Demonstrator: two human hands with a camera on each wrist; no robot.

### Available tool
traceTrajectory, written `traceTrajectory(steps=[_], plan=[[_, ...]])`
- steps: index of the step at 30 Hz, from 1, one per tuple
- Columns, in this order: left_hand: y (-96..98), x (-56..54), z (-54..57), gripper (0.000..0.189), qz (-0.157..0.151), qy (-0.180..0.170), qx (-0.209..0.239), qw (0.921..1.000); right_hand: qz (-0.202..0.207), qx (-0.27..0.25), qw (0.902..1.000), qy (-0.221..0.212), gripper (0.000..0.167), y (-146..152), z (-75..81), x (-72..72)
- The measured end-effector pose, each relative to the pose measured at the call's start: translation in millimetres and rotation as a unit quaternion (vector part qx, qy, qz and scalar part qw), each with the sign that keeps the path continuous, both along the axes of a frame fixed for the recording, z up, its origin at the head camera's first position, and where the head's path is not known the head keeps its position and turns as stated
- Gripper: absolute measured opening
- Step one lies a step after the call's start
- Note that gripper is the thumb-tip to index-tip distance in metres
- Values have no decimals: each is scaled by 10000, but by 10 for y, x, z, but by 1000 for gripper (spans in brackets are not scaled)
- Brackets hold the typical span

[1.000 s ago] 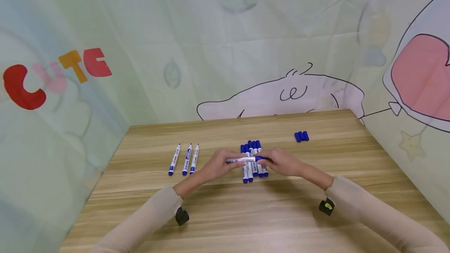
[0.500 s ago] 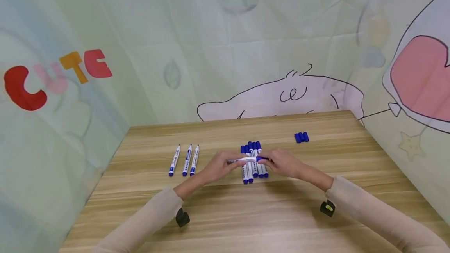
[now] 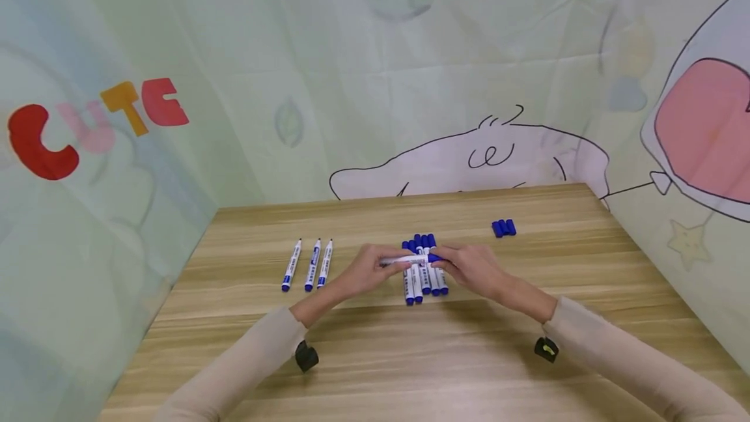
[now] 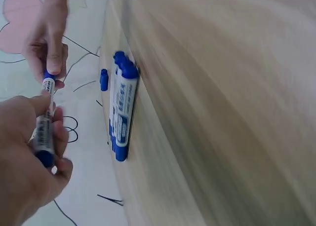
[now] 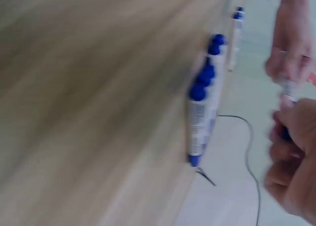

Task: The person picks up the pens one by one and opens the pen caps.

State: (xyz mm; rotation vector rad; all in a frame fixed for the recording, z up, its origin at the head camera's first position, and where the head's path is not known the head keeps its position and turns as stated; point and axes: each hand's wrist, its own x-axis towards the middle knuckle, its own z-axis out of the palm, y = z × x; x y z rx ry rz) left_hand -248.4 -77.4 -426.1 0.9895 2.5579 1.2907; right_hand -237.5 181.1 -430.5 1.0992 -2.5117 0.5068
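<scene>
A white whiteboard marker point(image 3: 415, 259) with a blue cap lies level between both hands, held above a row of other markers. My left hand point(image 3: 364, 269) grips its barrel towards the blue end plug, which shows in the left wrist view below the fingers. At the other end, my right hand point(image 3: 477, 271) pinches the blue cap point(image 4: 48, 74). Beneath the hands, several capped markers point(image 3: 425, 282) lie side by side on the table, caps pointing away. The right wrist view is blurred, and there my right hand point(image 5: 298, 159) covers most of the cap.
On the left of the wooden table point(image 3: 375, 357), three uncapped markers point(image 3: 313, 267) lie with tips pointing away. Three loose blue caps point(image 3: 504, 228) lie together at the back right. A printed cloth backdrop point(image 3: 281, 38) stands behind the table's far edge.
Both hands have risen slightly with the marker, keeping their grip at its two ends. The markers and loose caps on the table stay where they were.
</scene>
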Motion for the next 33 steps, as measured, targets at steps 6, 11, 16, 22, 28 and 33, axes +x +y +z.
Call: traceTrajectory(steps=[6, 11, 16, 22, 28, 33], plan=[[-4, 30, -46, 32, 59, 994, -544, 9935, 404, 182, 9961, -760, 21, -14, 72, -37], [7, 60, -106, 30, 46, 1739, -597, 9829, 647, 238, 9913, -1124, 20, -33, 91, -50], [21, 80, -105, 28, 1, 1974, -646, 9782, 575, 157, 9929, -1031, 16, -27, 32, -28], [20, 54, -52, 29, 67, 1590, -733, 9845, 345, 26, 9977, -579, 12, -47, -14, 24], [-34, 43, 21, 30, 112, 1098, -771, 9909, 297, -88, 9995, -36, 12, -105, -36, 32], [-48, 7, 90, 32, 100, 780, -798, 9937, 256, -202, 9991, 256, 11, -126, -45, 16]])
